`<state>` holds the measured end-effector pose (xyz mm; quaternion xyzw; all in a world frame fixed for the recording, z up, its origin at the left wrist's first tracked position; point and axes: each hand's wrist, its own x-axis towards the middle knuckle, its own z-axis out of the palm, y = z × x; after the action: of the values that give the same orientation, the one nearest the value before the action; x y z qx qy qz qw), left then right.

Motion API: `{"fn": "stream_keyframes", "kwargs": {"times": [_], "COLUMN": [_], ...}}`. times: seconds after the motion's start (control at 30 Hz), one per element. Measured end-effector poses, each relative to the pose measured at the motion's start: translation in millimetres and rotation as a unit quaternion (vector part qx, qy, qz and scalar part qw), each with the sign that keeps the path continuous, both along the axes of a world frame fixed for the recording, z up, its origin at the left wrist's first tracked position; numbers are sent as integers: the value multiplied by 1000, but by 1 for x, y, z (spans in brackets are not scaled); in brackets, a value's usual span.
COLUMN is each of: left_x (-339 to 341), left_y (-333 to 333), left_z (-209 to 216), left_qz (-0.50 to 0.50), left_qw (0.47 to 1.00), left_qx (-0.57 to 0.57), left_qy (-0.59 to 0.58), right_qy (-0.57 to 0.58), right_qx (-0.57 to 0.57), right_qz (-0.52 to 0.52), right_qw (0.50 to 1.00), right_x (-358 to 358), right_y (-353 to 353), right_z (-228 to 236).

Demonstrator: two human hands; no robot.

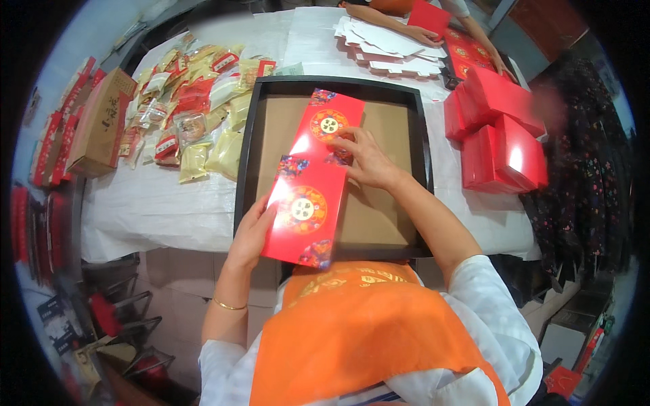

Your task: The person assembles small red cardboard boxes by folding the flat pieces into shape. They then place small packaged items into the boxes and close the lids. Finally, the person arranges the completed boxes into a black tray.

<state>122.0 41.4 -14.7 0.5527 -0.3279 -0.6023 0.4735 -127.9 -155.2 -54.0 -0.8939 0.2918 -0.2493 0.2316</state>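
Observation:
Two flat red boxes with colourful corner patterns and a round gold emblem lie one beyond the other over a black-rimmed tray (425, 149) with a brown bottom. My left hand (253, 230) grips the near red box (302, 240) by its left edge, and that box reaches over the tray's front. At the right edge of the far red box (318, 111), my right hand (369, 161) has its fingers curled over the lower corner. Its thumb is close to the near box's top corner. The near box's top edge meets or overlaps the far one; I cannot tell which.
Left of the tray, many wrapped snack packets (193, 101) cover the white-sheeted table (162, 216). A cardboard carton (101, 125) stands at the far left. Stacked red boxes (497, 132) sit at right. Beyond are white card sheets (386, 40) and a co-worker's hands (423, 35) with red boxes.

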Motion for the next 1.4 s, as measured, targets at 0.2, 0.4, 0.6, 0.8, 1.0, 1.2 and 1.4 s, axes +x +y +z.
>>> {"fn": "stream_keyframes", "kwargs": {"times": [0.2, 0.4, 0.6, 0.8, 1.0, 1.2, 1.4], "left_x": [1, -22, -42, -48, -47, -43, -56], "left_y": [-1, -40, -68, -108, -131, -101, -31], "left_z": [-14, -50, -74, -61, -87, -89, -11], "left_qz": [-24, 18, 52, 43, 61, 71, -131], "left_qw": [998, 995, 998, 999, 998, 987, 869], "left_qx": [53, 59, -15, 2, -29, -36, -69], "left_qy": [16, 79, 5, 18, 17, -142, -472], "right_qy": [45, 23, -276, -316, -38, 37, 55], "right_qx": [-56, 22, 412, 381, 60, 114, 74], "right_qz": [-20, -45, -142, -135, -183, -78, -107], "right_qw": [997, 998, 856, 858, 981, 990, 990], "right_x": [9, -10, -14, -2, -10, -29, -38], "right_y": [-2, -32, -20, -14, 62, 109, 117], "right_z": [3, -24, -30, -31, 17, 38, 24]}}
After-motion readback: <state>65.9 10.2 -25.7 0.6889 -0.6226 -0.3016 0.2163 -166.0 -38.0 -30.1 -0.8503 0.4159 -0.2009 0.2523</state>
